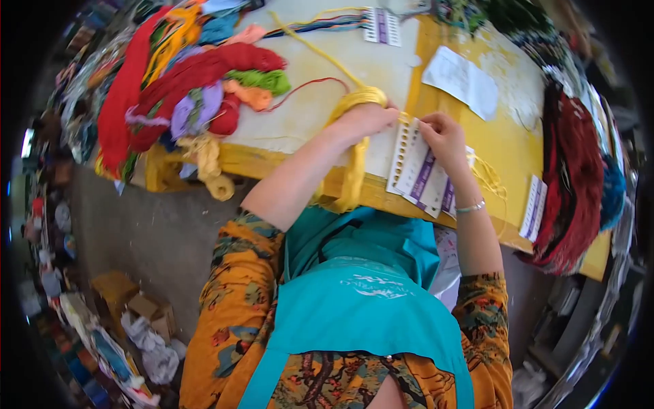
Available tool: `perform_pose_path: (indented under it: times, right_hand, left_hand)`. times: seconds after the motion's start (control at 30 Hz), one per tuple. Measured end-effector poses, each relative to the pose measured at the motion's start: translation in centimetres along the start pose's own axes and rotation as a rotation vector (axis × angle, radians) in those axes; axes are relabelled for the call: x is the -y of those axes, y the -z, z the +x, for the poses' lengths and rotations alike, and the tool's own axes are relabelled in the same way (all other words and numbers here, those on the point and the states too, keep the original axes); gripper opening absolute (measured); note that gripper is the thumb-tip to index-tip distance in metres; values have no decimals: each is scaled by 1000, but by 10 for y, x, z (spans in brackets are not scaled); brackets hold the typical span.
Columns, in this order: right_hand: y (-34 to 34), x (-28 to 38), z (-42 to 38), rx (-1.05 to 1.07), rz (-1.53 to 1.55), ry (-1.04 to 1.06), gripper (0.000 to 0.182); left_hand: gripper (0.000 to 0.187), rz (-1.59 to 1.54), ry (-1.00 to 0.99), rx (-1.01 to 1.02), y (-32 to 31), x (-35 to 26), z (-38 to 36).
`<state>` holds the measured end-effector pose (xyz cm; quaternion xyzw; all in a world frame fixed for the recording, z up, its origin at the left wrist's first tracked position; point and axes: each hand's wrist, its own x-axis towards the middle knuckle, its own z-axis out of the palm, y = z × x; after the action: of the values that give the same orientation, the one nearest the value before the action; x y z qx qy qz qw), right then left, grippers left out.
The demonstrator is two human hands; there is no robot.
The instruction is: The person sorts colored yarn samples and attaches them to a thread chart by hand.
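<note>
- The yellow yarn skein [355, 146] is a thick hank looped around the left wrist, its tail hanging down past the table [504, 146] edge; one thin strand runs from it up across the tabletop.
- The punched card [415, 170], white with rows of small holes and purple stripes, lies at the table's near edge, just right of the skein.
- The left hand [368, 119] rests curled at the card's top edge, fingertips pressed together on a yellow strand.
- The right hand [443, 136] bends over the card, fingers pinching thread at the holes; a bracelet sits on that wrist.
- Print on the card is too small to read.
- Beyond the skein, a heap of coloured yarns [191, 88] covers the table's far left.
</note>
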<state>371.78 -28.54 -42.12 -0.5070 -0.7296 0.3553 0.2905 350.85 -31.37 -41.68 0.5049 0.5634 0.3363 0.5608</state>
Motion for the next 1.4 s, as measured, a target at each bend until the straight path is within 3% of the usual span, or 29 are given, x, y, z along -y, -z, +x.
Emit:
perform_pose_path:
  times: [0.23,0.7,0.83,0.9,1.07,1.13,1.2,1.27,1.33,1.4]
  right_hand:
    - [2,17,-2,3,-79,-74,25]
    - [2,23,-4,5,-199,-88,31]
    - [6,23,-1,35,-165,-120,31]
    - [6,21,2,32,-27,-154,32]
    - [8,15,3,57,222,-175,36]
    - [10,14,4,83,287,-194,36]
    - [13,11,4,115,579,-201,27]
    - [20,8,4,144,609,-236,26]
    - [23,10,3,176,641,-271,26]
    - [22,13,2,168,486,-245,30]
  left_hand:
    - [12,-319,131,76,-5,-11,-3]
    - [6,-401,43,119,-18,-26,-11]
    - [12,-419,112,260,-21,-32,-12]
    - [13,-429,152,295,-21,-29,-8]
    - [29,-334,121,98,-35,-31,-3]
    - [32,-311,106,118,-36,-32,-1]
    - [35,-288,92,141,-36,-31,1]
    - [33,-494,185,246,-30,-26,3]
    - [33,-500,150,259,-28,-32,-4]
    - [31,-534,88,220,-25,-37,-7]
